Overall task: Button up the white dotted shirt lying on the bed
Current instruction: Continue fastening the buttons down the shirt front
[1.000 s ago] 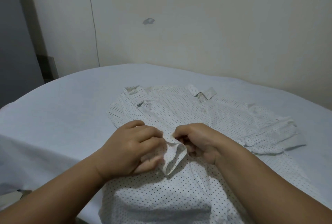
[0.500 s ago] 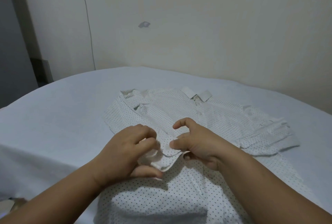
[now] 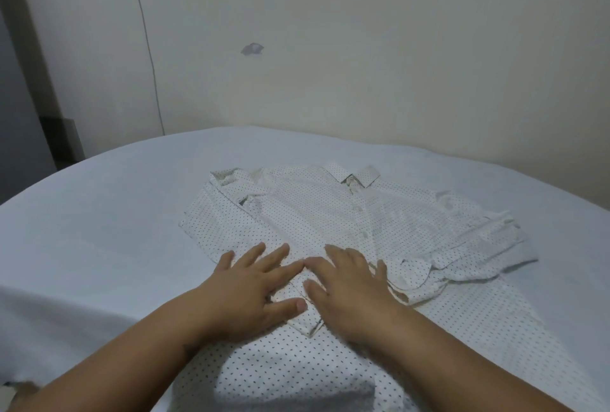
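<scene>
While the white dotted shirt [image 3: 330, 220] is lying mid-bed [image 3: 99, 213], buttoned above, left hand [image 3: 254, 286] and right hand [image 3: 350, 283] are pressing flat, fingers spread, at six o'clock, where lower buttons likely remain.

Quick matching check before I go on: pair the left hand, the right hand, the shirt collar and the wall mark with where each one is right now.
1 left hand
2 right hand
3 shirt collar
4 wall mark

A far end of the shirt
B flat on the shirt, nearer the folded sleeves
C above the bed
D flat on the shirt, nearer the bare sheet

Pairs: 1-D, 2-B, 3-A, 4-C
</scene>
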`<state>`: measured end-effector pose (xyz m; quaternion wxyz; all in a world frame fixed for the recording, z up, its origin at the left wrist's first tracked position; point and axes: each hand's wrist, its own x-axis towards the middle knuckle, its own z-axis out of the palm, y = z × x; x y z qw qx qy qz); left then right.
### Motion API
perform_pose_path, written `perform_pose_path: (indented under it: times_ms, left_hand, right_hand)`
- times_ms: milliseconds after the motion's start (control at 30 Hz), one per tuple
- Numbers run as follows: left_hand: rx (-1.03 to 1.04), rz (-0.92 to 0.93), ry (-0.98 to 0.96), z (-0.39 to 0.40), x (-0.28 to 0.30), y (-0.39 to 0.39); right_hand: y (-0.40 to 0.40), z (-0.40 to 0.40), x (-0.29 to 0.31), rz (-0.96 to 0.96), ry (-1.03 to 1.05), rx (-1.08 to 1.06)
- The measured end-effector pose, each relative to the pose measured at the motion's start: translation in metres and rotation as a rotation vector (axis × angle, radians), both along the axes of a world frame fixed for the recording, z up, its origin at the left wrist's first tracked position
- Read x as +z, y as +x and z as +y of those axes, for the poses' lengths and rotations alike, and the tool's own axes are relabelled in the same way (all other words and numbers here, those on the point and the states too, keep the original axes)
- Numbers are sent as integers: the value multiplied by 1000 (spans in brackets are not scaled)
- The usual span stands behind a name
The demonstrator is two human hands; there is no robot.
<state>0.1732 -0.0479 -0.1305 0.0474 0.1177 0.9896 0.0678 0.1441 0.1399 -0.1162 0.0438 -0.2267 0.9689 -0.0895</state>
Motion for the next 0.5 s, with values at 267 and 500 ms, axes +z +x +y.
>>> perform_pose_path:
  times_ms: [267,500]
  left_hand:
    - [-3,-136,-103,5,7,-4]
    - [8,24,-48,28,59,-30]
  right_hand:
    - [-1,5,-22,-84,68,-27]
    - [-10,21,30,-169,-197,22]
